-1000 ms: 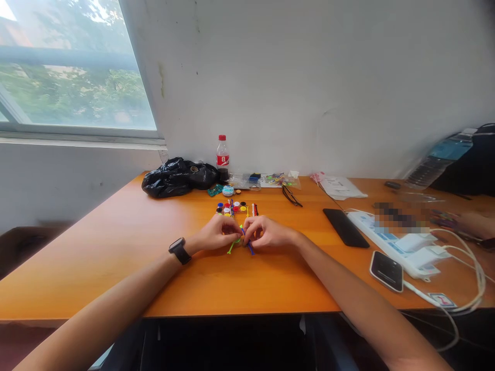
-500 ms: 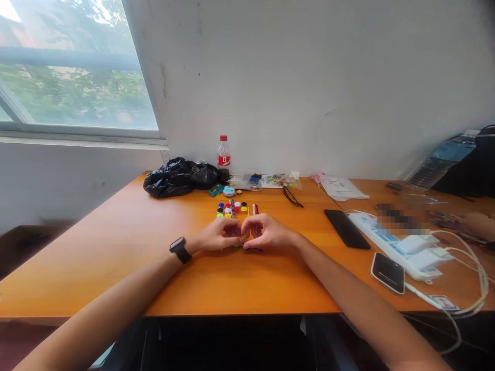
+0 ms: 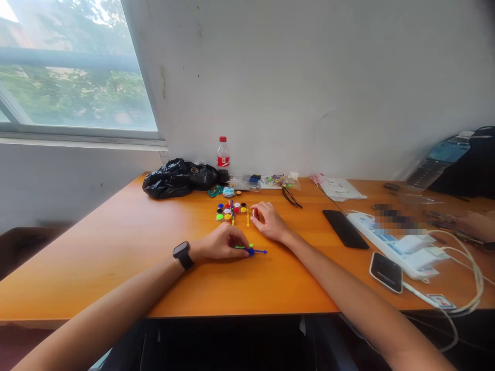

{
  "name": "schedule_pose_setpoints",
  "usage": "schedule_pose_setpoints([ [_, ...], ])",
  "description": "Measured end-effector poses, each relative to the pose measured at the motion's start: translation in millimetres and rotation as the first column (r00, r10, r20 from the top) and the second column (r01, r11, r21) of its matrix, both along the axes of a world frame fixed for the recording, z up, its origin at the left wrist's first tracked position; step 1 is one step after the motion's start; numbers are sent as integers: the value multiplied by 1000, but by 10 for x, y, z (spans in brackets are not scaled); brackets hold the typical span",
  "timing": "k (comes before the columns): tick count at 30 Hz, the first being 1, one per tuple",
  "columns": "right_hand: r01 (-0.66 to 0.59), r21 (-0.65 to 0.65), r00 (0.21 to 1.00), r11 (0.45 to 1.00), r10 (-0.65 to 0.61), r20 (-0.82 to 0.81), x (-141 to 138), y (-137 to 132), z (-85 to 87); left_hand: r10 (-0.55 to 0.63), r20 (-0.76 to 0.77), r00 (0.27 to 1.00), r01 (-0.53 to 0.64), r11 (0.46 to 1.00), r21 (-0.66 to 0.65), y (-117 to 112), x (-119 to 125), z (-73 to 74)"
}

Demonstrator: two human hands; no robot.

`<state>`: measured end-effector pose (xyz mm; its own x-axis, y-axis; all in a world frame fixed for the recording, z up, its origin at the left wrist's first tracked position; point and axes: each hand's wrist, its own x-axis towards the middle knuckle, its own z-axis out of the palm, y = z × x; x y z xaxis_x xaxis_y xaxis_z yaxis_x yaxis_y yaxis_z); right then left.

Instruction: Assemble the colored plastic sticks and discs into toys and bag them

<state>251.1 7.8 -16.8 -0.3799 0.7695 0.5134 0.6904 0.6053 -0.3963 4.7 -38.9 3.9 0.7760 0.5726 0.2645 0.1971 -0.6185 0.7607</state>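
Observation:
My left hand (image 3: 222, 243) wears a black watch and is low over the table's middle, thumb and fingers closed on a small blue piece with an arrow-shaped arm (image 3: 260, 252) pointing right. A green pointed piece (image 3: 250, 246) shows just behind those fingertips. Farther back, my right hand (image 3: 269, 222) has thumb and fingers bent around a small red-and-white piece (image 3: 254, 212); its lower end is partly hidden. Between the hands and the wall are round coloured buttons (image 3: 219, 217) in rows, with thin sticks among them. A yellow arrow (image 3: 248, 217) lies beside the rows.
At the back are a black plastic bag (image 3: 178, 179), a cola bottle (image 3: 223, 157), a round tin (image 3: 228, 191) and black-handled pliers (image 3: 291, 197). On the right sit a black phone (image 3: 345, 229), a white power strip (image 3: 386, 245) and another phone (image 3: 385, 272). Another person's hand (image 3: 477, 225) is at far right.
My hands were together over the small pieces. The right has moved back and right to the red-and-white piece; the left stays low, with the blue arrow piece now in plain view.

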Motion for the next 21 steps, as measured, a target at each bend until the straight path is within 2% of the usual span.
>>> schedule_pose_setpoints([
  [6,12,23,999,1000,-13,48,-44,-9,-49,4,-18,1000,-3,998,55,-46,33,0],
  [12,-34,37,998,999,32,49,-44,-14,-82,5,-24,1000,-2,990,141,-68,61,-8],
  [21,-122,32,992,992,121,18,-79,-35,-45,-15,-42,999,21,990,139,-57,51,-20],
])
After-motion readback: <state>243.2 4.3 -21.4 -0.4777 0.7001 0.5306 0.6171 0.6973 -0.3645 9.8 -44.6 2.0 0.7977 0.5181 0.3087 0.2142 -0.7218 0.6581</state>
